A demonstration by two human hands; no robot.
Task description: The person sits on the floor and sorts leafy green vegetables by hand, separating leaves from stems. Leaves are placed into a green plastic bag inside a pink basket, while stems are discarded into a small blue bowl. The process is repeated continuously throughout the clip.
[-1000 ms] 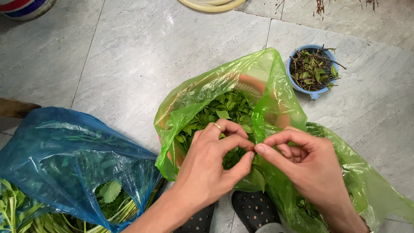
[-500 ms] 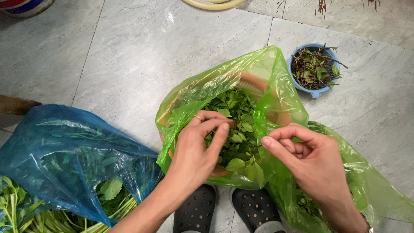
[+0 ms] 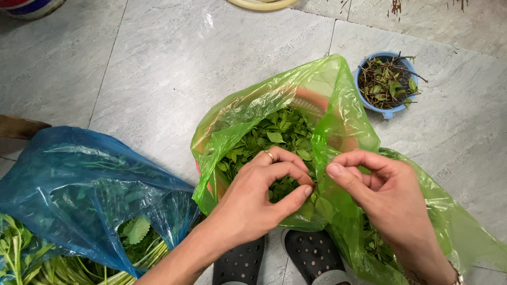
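Note:
A green plastic bag (image 3: 274,100) lines a reddish basket (image 3: 311,100) filled with loose green leaves (image 3: 277,134). My left hand (image 3: 259,198), a ring on one finger, hovers over the leaves with thumb and fingers pinched together on a small sprig. My right hand (image 3: 388,198) meets it from the right, fingertips pinched at the same spot near the bag's near edge. What sits between the fingertips is mostly hidden. The bag's right part (image 3: 454,232) spreads over the floor beneath my right wrist.
A blue plastic bag (image 3: 79,190) at the left holds stalks of leafy herbs (image 3: 31,258). A small blue bowl (image 3: 367,100) of bare stems stands at the far right. Two black perforated clogs (image 3: 274,261) sit at the bottom. The floor (image 3: 174,68) is grey marble tile.
My left hand reached into the leaves, then came back to meet my right hand at the bag's near edge. The right hand stayed about where it was.

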